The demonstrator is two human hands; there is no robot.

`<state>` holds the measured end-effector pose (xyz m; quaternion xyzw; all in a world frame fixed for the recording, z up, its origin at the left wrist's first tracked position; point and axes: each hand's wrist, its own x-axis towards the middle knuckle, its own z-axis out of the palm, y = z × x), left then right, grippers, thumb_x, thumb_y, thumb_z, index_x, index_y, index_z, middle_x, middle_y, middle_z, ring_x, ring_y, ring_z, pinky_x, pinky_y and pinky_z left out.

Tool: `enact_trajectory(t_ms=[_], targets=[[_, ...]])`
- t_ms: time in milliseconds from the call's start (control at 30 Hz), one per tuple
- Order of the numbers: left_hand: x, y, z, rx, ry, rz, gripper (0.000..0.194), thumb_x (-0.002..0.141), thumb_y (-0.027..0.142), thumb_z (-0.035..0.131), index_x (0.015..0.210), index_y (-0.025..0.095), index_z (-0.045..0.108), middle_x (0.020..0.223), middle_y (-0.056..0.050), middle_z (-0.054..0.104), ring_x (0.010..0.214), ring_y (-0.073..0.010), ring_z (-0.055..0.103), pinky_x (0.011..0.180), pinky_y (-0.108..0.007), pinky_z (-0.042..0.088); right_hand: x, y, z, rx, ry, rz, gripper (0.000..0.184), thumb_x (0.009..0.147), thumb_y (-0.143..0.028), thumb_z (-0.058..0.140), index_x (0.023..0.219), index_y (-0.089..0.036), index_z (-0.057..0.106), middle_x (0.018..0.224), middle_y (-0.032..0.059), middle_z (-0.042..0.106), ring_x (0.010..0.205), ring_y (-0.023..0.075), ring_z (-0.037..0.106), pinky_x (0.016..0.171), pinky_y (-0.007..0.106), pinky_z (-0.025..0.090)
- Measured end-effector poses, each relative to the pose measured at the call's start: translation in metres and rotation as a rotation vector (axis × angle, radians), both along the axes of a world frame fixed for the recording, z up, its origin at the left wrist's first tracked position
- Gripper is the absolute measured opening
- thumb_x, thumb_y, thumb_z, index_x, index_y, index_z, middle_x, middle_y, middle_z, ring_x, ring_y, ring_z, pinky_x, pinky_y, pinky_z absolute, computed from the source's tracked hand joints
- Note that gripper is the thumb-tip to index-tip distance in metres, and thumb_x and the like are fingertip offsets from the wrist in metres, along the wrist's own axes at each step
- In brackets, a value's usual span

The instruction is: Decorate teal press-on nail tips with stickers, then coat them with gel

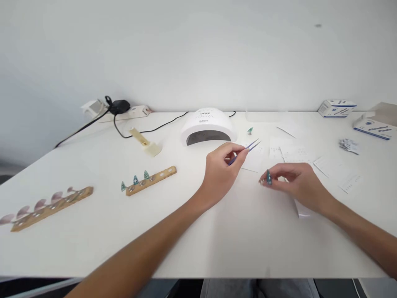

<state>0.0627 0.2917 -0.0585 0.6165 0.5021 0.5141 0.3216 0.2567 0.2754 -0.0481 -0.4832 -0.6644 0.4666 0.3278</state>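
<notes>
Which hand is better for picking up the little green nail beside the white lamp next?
Probably the left hand: it holds tweezers whose tips are near the green nail. The right hand is farther away and holds a teal nail.

The white dome-shaped plastic lamp (208, 125) bears dark capitals apparently ending in "EZ" above blurred smaller lettering. Blue lettering on the white-and-blue cardboard box (337, 109) seems to include "Pads". Print on the white paper sheets (294, 154) is illegible.
</notes>
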Motion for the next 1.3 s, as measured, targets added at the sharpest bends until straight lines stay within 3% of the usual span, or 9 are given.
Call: enact_trajectory(t_ms=[233, 433, 600, 1300], targets=[[0.008, -0.010, -0.010, 0.119, 0.139, 0.003, 0.015, 0.089, 0.022, 0.059, 0.074, 0.020, 0.060, 0.071, 0.001, 0.059, 0.062, -0.0101, 0.047, 0.055, -0.025, 0.039, 0.017, 0.030, -0.016, 0.079, 0.123, -0.240, 0.019, 0.068, -0.037, 0.083, 0.075, -0.020, 0.075, 0.084, 0.0050, 0.076, 0.084, 0.0218, 0.070, 0.084, 0.037, 0.056], [0.015, -0.013, -0.025, 0.419, 0.242, -0.009, 0.012, 0.089, 0.010, 0.059, 0.081, 0.019, 0.062, 0.071, 0.001, 0.060, 0.058, -0.0068, 0.048, 0.048, -0.020, 0.036, 0.012, 0.023, -0.020, 0.156, 0.206, -0.229, 0.018, 0.071, -0.038, 0.081, 0.077, -0.022, 0.076, 0.085, 0.0052, 0.077, 0.085, 0.0231, 0.072, 0.083, 0.040, 0.059], [0.016, -0.010, -0.031, 0.648, 0.246, -0.008, 0.010, 0.087, 0.006, 0.063, 0.085, 0.016, 0.062, 0.071, 0.002, 0.060, 0.058, -0.0051, 0.049, 0.047, -0.017, 0.037, 0.010, 0.020, -0.018, 0.234, 0.214, -0.220, 0.011, 0.074, -0.034, 0.080, 0.078, -0.024, 0.078, 0.082, 0.0035, 0.077, 0.082, 0.0209, 0.072, 0.079, 0.035, 0.060], [0.017, -0.010, -0.032, 0.676, 0.269, -0.035, 0.007, 0.088, 0.008, 0.062, 0.086, 0.015, 0.063, 0.071, 0.001, 0.060, 0.059, -0.0055, 0.048, 0.049, -0.017, 0.038, 0.008, 0.016, -0.015, 0.243, 0.161, -0.218, 0.001, 0.077, -0.026, 0.077, 0.078, -0.025, 0.078, 0.080, 0.0016, 0.076, 0.079, 0.0186, 0.071, 0.079, 0.033, 0.060]])
